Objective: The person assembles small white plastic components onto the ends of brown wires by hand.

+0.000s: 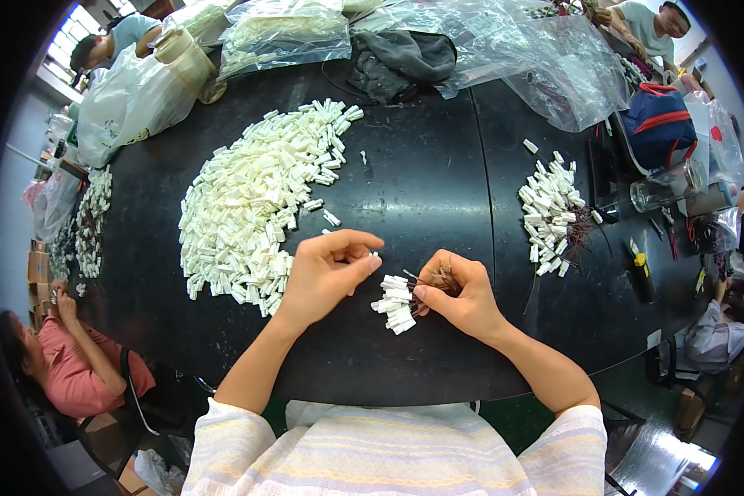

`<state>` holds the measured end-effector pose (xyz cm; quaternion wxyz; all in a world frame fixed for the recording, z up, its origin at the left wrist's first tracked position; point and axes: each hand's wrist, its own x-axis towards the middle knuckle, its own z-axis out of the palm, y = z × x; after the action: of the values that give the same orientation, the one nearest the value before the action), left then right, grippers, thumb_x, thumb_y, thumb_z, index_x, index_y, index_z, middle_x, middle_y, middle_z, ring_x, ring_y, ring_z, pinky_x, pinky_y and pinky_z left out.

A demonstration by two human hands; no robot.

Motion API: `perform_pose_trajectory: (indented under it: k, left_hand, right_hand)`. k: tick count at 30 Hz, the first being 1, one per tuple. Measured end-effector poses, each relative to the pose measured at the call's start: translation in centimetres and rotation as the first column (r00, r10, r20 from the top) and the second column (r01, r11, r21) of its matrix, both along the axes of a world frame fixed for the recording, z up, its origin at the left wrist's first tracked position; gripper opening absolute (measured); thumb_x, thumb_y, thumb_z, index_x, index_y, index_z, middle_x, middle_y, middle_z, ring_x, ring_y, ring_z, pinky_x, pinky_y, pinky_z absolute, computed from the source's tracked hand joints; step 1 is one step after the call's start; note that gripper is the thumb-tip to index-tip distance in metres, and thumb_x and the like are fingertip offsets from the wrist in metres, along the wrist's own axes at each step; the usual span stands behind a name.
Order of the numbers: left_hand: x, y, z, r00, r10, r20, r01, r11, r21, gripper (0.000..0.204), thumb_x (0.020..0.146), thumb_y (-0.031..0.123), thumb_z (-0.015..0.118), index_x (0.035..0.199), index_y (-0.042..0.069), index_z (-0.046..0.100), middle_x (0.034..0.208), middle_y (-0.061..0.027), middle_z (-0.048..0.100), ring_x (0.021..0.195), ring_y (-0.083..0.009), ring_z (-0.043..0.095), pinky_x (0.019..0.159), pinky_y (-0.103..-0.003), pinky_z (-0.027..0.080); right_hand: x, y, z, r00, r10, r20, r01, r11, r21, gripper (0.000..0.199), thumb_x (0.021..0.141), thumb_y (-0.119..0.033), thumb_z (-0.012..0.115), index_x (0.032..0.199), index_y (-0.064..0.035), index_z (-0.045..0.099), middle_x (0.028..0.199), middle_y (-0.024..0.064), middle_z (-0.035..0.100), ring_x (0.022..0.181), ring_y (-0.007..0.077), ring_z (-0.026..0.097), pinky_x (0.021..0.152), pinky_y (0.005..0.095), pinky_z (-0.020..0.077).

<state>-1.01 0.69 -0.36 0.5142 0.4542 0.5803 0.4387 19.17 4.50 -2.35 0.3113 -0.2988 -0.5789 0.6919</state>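
A big heap of white plugs (252, 207) spreads across the left-centre of the frame, its lower edge close to the left hand (331, 273). That hand is curled, thumb and forefinger nearly meeting; whether they pinch a plug I cannot tell. At lower centre, a bundle of plugs (395, 304) hangs on brown wires gripped in the right hand (463, 289). Above, a broad stretch of black table (422, 182) reaches to a smaller wired pile (547, 217) at right, short of the knife (641, 269).
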Motion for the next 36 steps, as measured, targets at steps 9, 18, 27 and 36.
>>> perform_pose_trajectory:
  k: [9,18,27,36]
  left_hand:
    - [0.7,0.1,-0.3,0.896,0.113,0.429,-0.051,0.987,-0.152,0.014,0.083,0.008,0.062,0.075,0.002,0.052,0.055,0.0015,0.048,0.043,-0.0008,0.036,0.036,-0.016,0.022]
    - [0.9,-0.2,0.1,0.927,0.114,0.358,-0.068,0.988,-0.140,0.016,0.081,0.009,0.065,0.073,0.002,0.052,0.055,-0.0003,0.051,0.042,-0.0012,0.038,0.036,-0.016,0.024]
    - [2.2,-1.0,-0.4,0.991,-0.007,0.130,0.007,1.000,-0.005,0.018,0.081,0.008,0.065,0.071,0.002,0.052,0.065,-0.0013,0.057,0.058,-0.0023,0.051,0.050,-0.016,0.038]
    - [0.0,-0.2,-0.1,0.849,0.167,-0.501,0.004,0.947,0.322,0.004,0.078,0.002,0.061,0.079,0.000,0.059,0.069,-0.0045,0.058,0.056,-0.0090,0.050,0.052,-0.023,0.040]
  right_hand:
    - [0.0,0.1,0.0,0.997,0.039,0.067,-0.045,0.995,0.088,0.007,0.081,0.001,0.058,0.079,0.0010,0.051,0.068,0.0041,0.058,0.059,0.0065,0.057,0.053,0.0185,0.0448]
    - [-0.2,-0.2,0.1,0.999,-0.044,0.015,0.043,0.998,0.038,0.008,0.081,0.000,0.058,0.077,0.0007,0.051,0.065,0.0039,0.058,0.057,0.0050,0.055,0.050,0.0187,0.0420]
    - [-0.1,0.0,0.2,0.995,-0.013,0.097,-0.001,0.989,0.145,0.003,0.080,0.002,0.058,0.081,0.0027,0.055,0.064,0.0031,0.058,0.055,0.0055,0.055,0.050,0.0184,0.0443]
    - [-0.2,0.0,0.0,0.998,-0.008,0.059,0.003,0.997,0.075,0.007,0.083,-0.003,0.058,0.084,0.0021,0.054,0.062,0.0030,0.057,0.056,0.0048,0.054,0.049,0.0197,0.0404]
